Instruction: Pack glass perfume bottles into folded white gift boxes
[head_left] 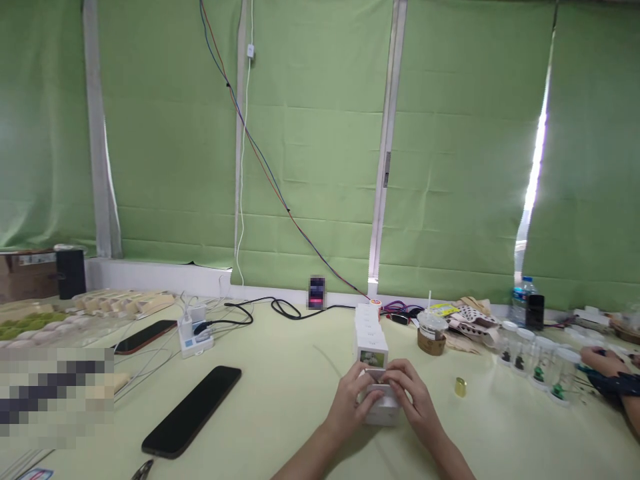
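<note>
Near the front centre of the table, a small white box (381, 415) is held between both hands. My left hand (350, 399) grips its left side, thumb and fingers bent against the upper edge. On the right side, my right hand (411, 399) has its fingers curled at the box's top opening. What lies inside the box is mostly hidden by the fingers. Just behind stands a row of similar white boxes (371, 335), the nearest with a small picture on its front.
Left are a black phone (193, 412), another phone (146, 336) and a power strip (197, 342). Right are a gold cap (461, 387), a lidded cup (431, 331) and several clear jars (540, 363). Another person's hand (606, 361) rests at the far right.
</note>
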Motion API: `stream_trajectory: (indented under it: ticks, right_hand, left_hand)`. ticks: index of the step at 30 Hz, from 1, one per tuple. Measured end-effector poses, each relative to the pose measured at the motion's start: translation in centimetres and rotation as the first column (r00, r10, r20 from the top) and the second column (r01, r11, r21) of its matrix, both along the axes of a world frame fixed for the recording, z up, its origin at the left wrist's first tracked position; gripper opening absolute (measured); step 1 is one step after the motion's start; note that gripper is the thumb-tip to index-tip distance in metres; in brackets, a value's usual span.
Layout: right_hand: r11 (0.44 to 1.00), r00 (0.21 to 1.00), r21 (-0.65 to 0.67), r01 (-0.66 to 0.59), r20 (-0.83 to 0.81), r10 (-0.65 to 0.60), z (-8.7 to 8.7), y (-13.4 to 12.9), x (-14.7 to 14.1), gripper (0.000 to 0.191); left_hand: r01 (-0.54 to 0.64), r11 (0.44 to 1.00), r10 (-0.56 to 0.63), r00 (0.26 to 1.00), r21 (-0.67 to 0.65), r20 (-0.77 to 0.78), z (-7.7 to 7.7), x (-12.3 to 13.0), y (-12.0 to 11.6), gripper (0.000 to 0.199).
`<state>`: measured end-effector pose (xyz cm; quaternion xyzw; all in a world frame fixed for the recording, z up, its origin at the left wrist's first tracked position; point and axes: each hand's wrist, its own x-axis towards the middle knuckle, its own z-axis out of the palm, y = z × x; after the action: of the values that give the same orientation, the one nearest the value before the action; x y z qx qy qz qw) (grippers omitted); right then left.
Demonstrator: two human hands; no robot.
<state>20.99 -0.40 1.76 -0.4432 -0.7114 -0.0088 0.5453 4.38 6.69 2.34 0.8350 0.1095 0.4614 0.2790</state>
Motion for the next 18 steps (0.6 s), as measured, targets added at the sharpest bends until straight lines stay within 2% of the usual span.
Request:
stream_trajectory:
  ticks: [6, 10, 12, 14, 16, 18]
  right_hand:
    - [1.0, 1.0, 0.01, 0.022, -0.021, -0.021, 0.1, -0.3, -1.0, 0.028]
    - [0.999, 0.999, 0.015, 0.045, -0.024, -0.044, 0.4, -0.5, -0.9, 0.032]
    - [0.997, 0.997, -0.022, 0.072, -0.004, -0.072, 0.7, -0.8, -0.4, 0.035]
    - [0.989, 0.99, -0.057, 0.136, 0.044, -0.133, 1.0, -1.2, 0.2, 0.035]
    - [0.976, 0.973, -0.059, 0.209, 0.113, -0.201, 1.2, -1.9, 0.7, 0.03]
    - [0.967, 0.954, -0.058, 0.249, 0.184, -0.234, 1.1, -2.5, 1.1, 0.025]
  left_hand:
    - [0.001, 0.999, 0.0, 0.999, -0.036, 0.032, -0.1, 0.2, 0.5, 0.008]
    - [0.005, 0.999, -0.005, 1.0, 0.032, 0.019, 0.1, 0.1, 0.2, 0.008]
    - [-0.014, 0.994, 0.014, 1.0, 0.11, -0.003, 0.1, 0.1, 0.0, 0.008]
    - [-0.051, 0.968, 0.061, 0.998, 0.244, -0.032, 0.0, 0.2, -0.2, 0.01]
    - [-0.103, 0.91, 0.136, 0.989, 0.401, -0.054, 0.0, 0.4, -0.5, 0.014]
    - [-0.147, 0.852, 0.206, 0.976, 0.503, -0.064, 0.2, 0.6, -0.8, 0.016]
